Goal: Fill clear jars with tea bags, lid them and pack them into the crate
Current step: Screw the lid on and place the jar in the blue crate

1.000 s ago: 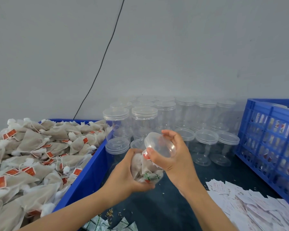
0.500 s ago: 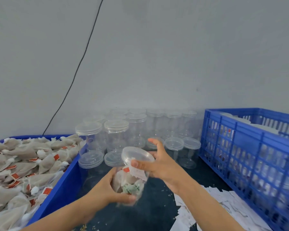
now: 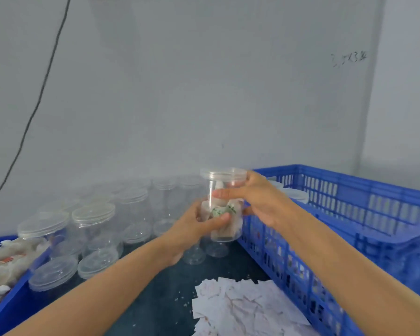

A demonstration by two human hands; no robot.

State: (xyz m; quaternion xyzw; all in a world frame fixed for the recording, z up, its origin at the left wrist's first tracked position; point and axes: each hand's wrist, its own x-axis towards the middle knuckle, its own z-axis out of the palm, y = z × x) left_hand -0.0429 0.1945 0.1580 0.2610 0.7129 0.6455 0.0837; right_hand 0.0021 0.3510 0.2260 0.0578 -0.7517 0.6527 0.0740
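A clear jar [image 3: 224,229] packed with tea bags is held upright in the air, its clear lid [image 3: 223,173] sitting on top. My left hand [image 3: 194,226] grips the jar's lower body from the left. My right hand [image 3: 255,200] holds its upper part from the right, fingers wrapped just under the lid. The jar hangs beside the left wall of the blue crate [image 3: 344,214], where lidded jars show inside. Loose tea bags [image 3: 3,265] fill a blue bin at the far left.
Several empty clear jars [image 3: 92,229] with lids stand at the back of the dark table, some lying lower in front. A heap of white paper slips [image 3: 243,309] lies near the front. A black cable [image 3: 38,100] runs down the grey wall.
The lid, held tilted above the jar earlier, now sits on it. Both hands have carried the jar up and right toward the crate, and the view has swung right.
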